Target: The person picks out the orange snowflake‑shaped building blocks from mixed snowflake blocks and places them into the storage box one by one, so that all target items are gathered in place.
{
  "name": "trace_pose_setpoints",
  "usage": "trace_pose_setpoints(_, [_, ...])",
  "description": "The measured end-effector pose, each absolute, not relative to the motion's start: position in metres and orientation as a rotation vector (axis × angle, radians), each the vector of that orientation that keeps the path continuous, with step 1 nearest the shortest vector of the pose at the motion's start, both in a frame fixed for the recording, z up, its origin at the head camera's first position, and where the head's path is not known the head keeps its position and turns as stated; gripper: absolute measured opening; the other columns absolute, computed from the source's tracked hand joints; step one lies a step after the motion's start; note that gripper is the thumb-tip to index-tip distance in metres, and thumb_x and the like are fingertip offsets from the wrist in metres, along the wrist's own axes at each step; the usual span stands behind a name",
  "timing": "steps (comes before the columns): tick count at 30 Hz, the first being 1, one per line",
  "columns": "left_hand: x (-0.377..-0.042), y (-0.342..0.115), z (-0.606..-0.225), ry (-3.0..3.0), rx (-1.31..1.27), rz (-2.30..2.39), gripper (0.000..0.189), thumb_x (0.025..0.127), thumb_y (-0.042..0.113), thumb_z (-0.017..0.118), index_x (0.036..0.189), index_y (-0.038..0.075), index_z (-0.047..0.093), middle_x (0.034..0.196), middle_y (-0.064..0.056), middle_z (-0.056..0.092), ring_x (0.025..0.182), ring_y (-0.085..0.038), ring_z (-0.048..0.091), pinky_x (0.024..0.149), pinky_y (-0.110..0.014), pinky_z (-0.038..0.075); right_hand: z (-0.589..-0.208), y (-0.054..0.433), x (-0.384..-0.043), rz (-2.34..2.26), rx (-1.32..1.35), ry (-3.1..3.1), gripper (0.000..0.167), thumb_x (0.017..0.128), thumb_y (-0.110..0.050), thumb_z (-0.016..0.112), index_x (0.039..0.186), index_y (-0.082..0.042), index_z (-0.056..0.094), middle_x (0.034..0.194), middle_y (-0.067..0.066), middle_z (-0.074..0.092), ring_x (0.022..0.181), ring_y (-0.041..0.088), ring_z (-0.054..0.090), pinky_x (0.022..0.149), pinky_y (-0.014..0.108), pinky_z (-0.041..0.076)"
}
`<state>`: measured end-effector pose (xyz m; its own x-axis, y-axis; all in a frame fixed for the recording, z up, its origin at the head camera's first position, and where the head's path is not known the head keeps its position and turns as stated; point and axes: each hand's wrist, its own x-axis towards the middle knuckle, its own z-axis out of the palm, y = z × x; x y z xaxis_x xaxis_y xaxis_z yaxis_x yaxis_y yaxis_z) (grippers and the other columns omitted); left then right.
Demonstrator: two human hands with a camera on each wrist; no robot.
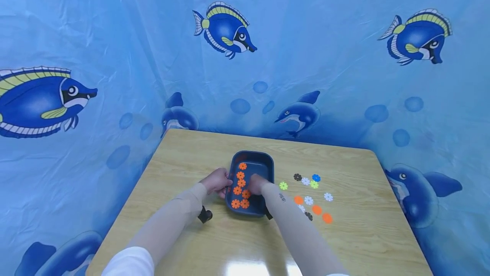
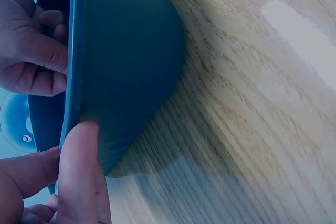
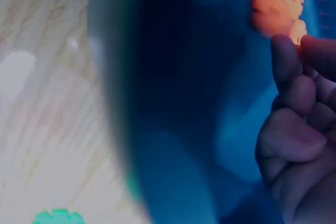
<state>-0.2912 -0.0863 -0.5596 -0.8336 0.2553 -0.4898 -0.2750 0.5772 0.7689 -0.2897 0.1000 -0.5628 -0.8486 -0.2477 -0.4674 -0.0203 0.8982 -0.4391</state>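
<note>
A dark blue rectangular tray (image 1: 250, 215) stands on the table. Its left rim is pinched by my left hand (image 1: 216, 180), with a finger inside and another along the outer wall (image 2: 126, 56) in the left wrist view. Several orange flower-shaped discs (image 1: 240, 175) lie in the tray's left half. My right hand (image 1: 258, 183) reaches inside, fingers partly curled. Seen from the right wrist, two fingertips of that hand (image 3: 299, 108) meet at the edge of one orange disc (image 3: 298, 31), pinching it. Other orange discs (image 3: 270, 9) lie just beyond; the tray wall there is blurred.
Right of the tray, loose flower discs lie on the wooden table (image 1: 183, 152): blue (image 1: 315, 177), white (image 1: 328, 197), black (image 1: 297, 177), yellow-green (image 1: 283, 186) and orange (image 1: 327, 217). A blue sheet printed with fish (image 1: 226, 29) hangs behind and beside the table.
</note>
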Motion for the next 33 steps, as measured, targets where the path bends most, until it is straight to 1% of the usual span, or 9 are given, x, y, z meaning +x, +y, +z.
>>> trace_pose_setpoints(7, [-0.292, -0.084, -0.557, 2.227, -0.019, 1.248, 0.013, 0.102, 0.005, 0.057, 0.092, 0.006, 0.049, 0.090, -0.022, 0.068, 0.050, -0.014, 0.057, 0.049, -0.030, 0.062, -0.542, 0.113, -0.293, -0.704, -0.186, 2.572, 0.017, 0.098, -0.021, 0.067, 0.093, -0.005, 0.067, 0.083, 0.003, 0.064, 0.075, 0.014, 0.058, 0.065, 0.025, 0.051])
trace_pose_setpoints(9, [-0.292, -0.084, -0.557, 2.223, -0.025, 1.247, 0.013, 0.102, 0.004, 0.057, 0.092, 0.006, 0.048, 0.087, -0.021, 0.068, 0.049, -0.014, 0.057, 0.048, -0.029, 0.061, -0.535, 0.121, -0.293, -0.761, -0.183, 2.577, 0.020, 0.098, -0.025, 0.067, 0.093, -0.006, 0.066, 0.082, 0.002, 0.061, 0.074, 0.014, 0.056, 0.062, 0.024, 0.048])
trace_pose_setpoints(13, [-0.290, -0.084, -0.562, 2.223, -0.034, 1.223, 0.016, 0.102, 0.006, 0.058, 0.091, 0.008, 0.046, 0.077, -0.012, 0.063, 0.048, -0.012, 0.056, 0.048, -0.027, 0.061, -0.526, 0.150, -0.294, -0.871, -0.162, 2.577, 0.025, 0.100, -0.031, 0.065, 0.091, -0.008, 0.063, 0.080, 0.001, 0.055, 0.073, 0.016, 0.052, 0.060, 0.025, 0.042])
trace_pose_setpoints(18, [-0.289, -0.084, -0.563, 2.227, -0.032, 1.213, 0.015, 0.102, 0.006, 0.057, 0.092, 0.007, 0.046, 0.083, -0.017, 0.066, 0.049, -0.013, 0.056, 0.050, -0.029, 0.062, -0.519, 0.207, -0.289, -0.937, -0.042, 2.581, 0.027, 0.102, -0.032, 0.060, 0.093, -0.007, 0.060, 0.088, 0.002, 0.058, 0.077, 0.017, 0.051, 0.065, 0.029, 0.043])
trace_pose_setpoints(23, [-0.287, -0.084, -0.560, 2.232, -0.027, 1.200, 0.014, 0.102, 0.007, 0.057, 0.094, 0.006, 0.047, 0.083, -0.016, 0.066, 0.050, -0.014, 0.056, 0.050, -0.029, 0.062, -0.531, 0.273, -0.269, -0.752, 0.051, 2.610, 0.028, 0.100, -0.028, 0.062, 0.090, -0.002, 0.059, 0.080, 0.003, 0.053, 0.072, 0.017, 0.048, 0.066, 0.031, 0.047])
trace_pose_setpoints(25, [-0.286, -0.084, -0.559, 2.236, -0.022, 1.202, 0.012, 0.102, 0.007, 0.057, 0.095, 0.006, 0.048, 0.085, -0.018, 0.067, 0.050, -0.014, 0.056, 0.050, -0.029, 0.062, -0.537, 0.296, -0.256, -0.630, 0.097, 2.609, 0.029, 0.098, -0.026, 0.065, 0.095, 0.004, 0.061, 0.082, 0.006, 0.056, 0.073, 0.018, 0.050, 0.067, 0.032, 0.049])
trace_pose_setpoints(27, [-0.286, -0.083, -0.557, 2.239, -0.015, 1.205, 0.011, 0.103, 0.007, 0.056, 0.095, 0.005, 0.049, 0.090, -0.022, 0.068, 0.050, -0.013, 0.056, 0.050, -0.029, 0.062, -0.544, 0.314, -0.243, -0.541, 0.171, 2.593, 0.033, 0.094, -0.024, 0.070, 0.105, 0.006, 0.062, 0.090, 0.009, 0.062, 0.079, 0.020, 0.054, 0.069, 0.033, 0.052])
trace_pose_setpoints(30, [-0.286, -0.082, -0.555, 2.240, -0.011, 1.202, 0.010, 0.103, 0.007, 0.056, 0.096, 0.005, 0.049, 0.097, -0.027, 0.069, 0.049, -0.013, 0.057, 0.053, -0.031, 0.064, -0.552, 0.332, -0.225, -0.504, 0.284, 2.552, 0.045, 0.088, -0.022, 0.075, 0.116, 0.010, 0.059, 0.103, 0.017, 0.066, 0.086, 0.026, 0.058, 0.073, 0.036, 0.056])
trace_pose_setpoints(33, [-0.286, -0.080, -0.553, 2.236, -0.012, 1.194, 0.010, 0.103, 0.008, 0.056, 0.097, 0.005, 0.049, 0.099, -0.027, 0.069, 0.050, -0.013, 0.057, 0.054, -0.032, 0.064, -0.557, 0.342, -0.211, -0.512, 0.346, 2.526, 0.051, 0.084, -0.020, 0.078, 0.120, 0.010, 0.056, 0.110, 0.021, 0.065, 0.091, 0.030, 0.059, 0.079, 0.042, 0.058])
